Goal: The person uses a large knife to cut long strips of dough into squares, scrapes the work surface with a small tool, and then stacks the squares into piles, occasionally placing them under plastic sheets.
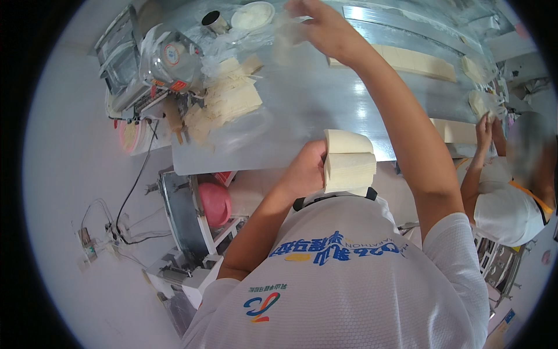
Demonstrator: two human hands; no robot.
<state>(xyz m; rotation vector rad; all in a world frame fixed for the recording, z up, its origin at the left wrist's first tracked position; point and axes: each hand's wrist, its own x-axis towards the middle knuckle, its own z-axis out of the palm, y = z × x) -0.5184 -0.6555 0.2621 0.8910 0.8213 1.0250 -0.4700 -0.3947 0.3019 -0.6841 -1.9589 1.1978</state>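
My left hand (307, 170) is closed on the side of a thick stack of pale yellow dough sheets (351, 172), upright at my waist by the table's near edge. The stack shows two layered blocks, one above the other. My right hand (308, 22) is stretched far across the metal table (308, 110), to the right of a white bowl of flour-like powder (253, 15). Its fingers are smeared by motion, and a whitish blur hangs below them; I cannot tell whether they hold anything.
Loose dough sheets and scraps (232, 102) lie at the left, near a metal cup (215, 22) and a plastic-covered machine (171, 58). A long row of dough sheets (412, 63) lies at the right. Another person (511, 203) handles a plastic-wrapped stack (483, 103) there.
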